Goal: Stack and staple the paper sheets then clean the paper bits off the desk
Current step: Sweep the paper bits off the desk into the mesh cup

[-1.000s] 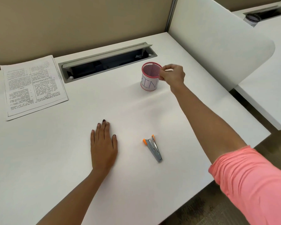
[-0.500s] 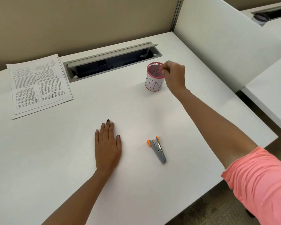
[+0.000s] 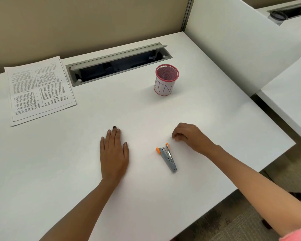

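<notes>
Two hands are on a white desk (image 3: 56, 171): the left hand (image 3: 114, 154) lies flat, fingers straight; the right hand (image 3: 189, 137) is curled, fingertips down just beside a small stapler (image 3: 167, 158), and whether it pinches anything cannot be told. Printed paper sheets (image 3: 40, 89) lie stacked at far left. A red mesh cup (image 3: 165, 80) marked BIN stands near an open cable hatch (image 3: 118, 64), beside a white divider (image 3: 233, 49).
</notes>
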Demonstrator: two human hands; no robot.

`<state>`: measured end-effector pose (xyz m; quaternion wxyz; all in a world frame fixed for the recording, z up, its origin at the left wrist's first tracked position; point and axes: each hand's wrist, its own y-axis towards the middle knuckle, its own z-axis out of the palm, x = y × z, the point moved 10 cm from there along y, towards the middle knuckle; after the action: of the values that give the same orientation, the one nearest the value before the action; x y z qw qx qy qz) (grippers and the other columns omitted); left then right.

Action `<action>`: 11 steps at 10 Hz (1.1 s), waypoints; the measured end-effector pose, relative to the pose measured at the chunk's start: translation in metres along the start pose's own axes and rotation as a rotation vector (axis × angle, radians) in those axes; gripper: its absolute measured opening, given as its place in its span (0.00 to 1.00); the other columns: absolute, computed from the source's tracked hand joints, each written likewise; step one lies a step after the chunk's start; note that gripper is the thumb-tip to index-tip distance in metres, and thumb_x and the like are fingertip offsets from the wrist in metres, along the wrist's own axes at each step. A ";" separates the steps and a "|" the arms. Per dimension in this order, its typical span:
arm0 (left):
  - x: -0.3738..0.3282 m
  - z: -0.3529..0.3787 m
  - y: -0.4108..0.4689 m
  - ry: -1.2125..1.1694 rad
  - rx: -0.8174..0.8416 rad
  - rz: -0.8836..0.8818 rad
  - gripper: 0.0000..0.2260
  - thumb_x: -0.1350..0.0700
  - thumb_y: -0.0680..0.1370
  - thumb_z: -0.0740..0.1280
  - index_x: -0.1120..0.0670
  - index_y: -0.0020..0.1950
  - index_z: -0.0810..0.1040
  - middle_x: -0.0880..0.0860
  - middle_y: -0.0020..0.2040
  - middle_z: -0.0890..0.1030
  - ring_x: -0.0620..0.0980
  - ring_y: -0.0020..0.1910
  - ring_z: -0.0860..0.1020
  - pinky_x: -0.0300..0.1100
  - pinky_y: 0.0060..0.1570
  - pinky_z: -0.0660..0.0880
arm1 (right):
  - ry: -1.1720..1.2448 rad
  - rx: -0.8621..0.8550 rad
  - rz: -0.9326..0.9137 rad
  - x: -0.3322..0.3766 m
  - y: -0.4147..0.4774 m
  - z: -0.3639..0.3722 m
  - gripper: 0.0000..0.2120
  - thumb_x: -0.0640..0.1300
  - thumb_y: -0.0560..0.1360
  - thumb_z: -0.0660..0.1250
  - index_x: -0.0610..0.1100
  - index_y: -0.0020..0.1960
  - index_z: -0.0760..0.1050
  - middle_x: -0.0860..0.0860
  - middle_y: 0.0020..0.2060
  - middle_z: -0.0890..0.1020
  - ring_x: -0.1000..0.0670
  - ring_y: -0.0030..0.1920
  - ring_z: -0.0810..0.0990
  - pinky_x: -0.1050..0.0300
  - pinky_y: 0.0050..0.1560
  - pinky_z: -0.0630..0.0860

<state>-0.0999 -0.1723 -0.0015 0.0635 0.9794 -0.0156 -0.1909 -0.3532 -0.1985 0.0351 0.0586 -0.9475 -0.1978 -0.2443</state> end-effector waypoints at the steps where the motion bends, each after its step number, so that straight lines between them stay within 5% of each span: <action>1: -0.001 -0.001 -0.001 -0.005 -0.005 0.003 0.25 0.51 0.80 0.50 0.58 0.75 0.62 0.54 0.76 0.63 0.53 0.76 0.59 0.51 0.76 0.53 | -0.123 0.037 -0.146 0.011 -0.006 0.004 0.09 0.29 0.71 0.67 0.40 0.46 0.78 0.48 0.43 0.79 0.50 0.41 0.78 0.60 0.41 0.75; 5: -0.002 -0.001 -0.001 0.002 -0.006 0.013 0.25 0.51 0.80 0.50 0.59 0.75 0.62 0.55 0.76 0.63 0.53 0.76 0.59 0.51 0.76 0.52 | -0.421 0.131 -0.379 0.030 0.001 0.008 0.04 0.37 0.74 0.68 0.42 0.41 0.75 0.49 0.36 0.77 0.48 0.37 0.76 0.57 0.32 0.71; 7: -0.002 -0.002 -0.001 0.003 -0.009 0.013 0.25 0.51 0.80 0.50 0.59 0.75 0.63 0.55 0.76 0.64 0.54 0.76 0.60 0.52 0.76 0.53 | -0.422 0.125 -0.293 0.031 0.008 0.018 0.05 0.35 0.67 0.61 0.40 0.33 0.72 0.47 0.28 0.73 0.47 0.28 0.71 0.59 0.25 0.64; 8: -0.003 -0.004 -0.001 -0.008 -0.014 0.013 0.25 0.51 0.80 0.51 0.59 0.75 0.63 0.55 0.76 0.64 0.54 0.76 0.60 0.52 0.76 0.53 | -0.228 0.160 -0.115 0.015 0.011 0.017 0.06 0.32 0.66 0.64 0.40 0.35 0.70 0.47 0.32 0.72 0.49 0.32 0.67 0.57 0.31 0.64; 9: -0.002 -0.003 0.000 -0.003 -0.011 0.012 0.25 0.51 0.80 0.51 0.59 0.75 0.63 0.55 0.76 0.64 0.54 0.76 0.60 0.52 0.75 0.53 | 0.251 0.060 0.244 -0.018 0.005 0.003 0.07 0.31 0.67 0.65 0.40 0.37 0.69 0.45 0.34 0.77 0.54 0.31 0.70 0.60 0.35 0.68; 10: -0.002 -0.002 0.000 -0.001 -0.008 0.011 0.25 0.51 0.80 0.51 0.59 0.75 0.63 0.55 0.76 0.64 0.54 0.76 0.60 0.52 0.75 0.53 | 0.643 -0.243 0.553 -0.055 -0.014 -0.011 0.09 0.32 0.69 0.68 0.40 0.36 0.68 0.41 0.36 0.83 0.51 0.30 0.78 0.57 0.38 0.75; 11: -0.002 -0.002 0.000 0.002 -0.007 0.012 0.25 0.52 0.80 0.51 0.59 0.75 0.63 0.55 0.76 0.64 0.54 0.76 0.60 0.52 0.75 0.53 | 0.944 -0.327 0.705 -0.068 -0.031 -0.002 0.08 0.31 0.71 0.69 0.40 0.40 0.72 0.38 0.39 0.83 0.45 0.35 0.80 0.52 0.44 0.78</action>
<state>-0.1011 -0.1715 0.0015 0.0682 0.9793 -0.0207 -0.1895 -0.4213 -0.1941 0.0037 0.0710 -0.7420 0.2151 -0.6310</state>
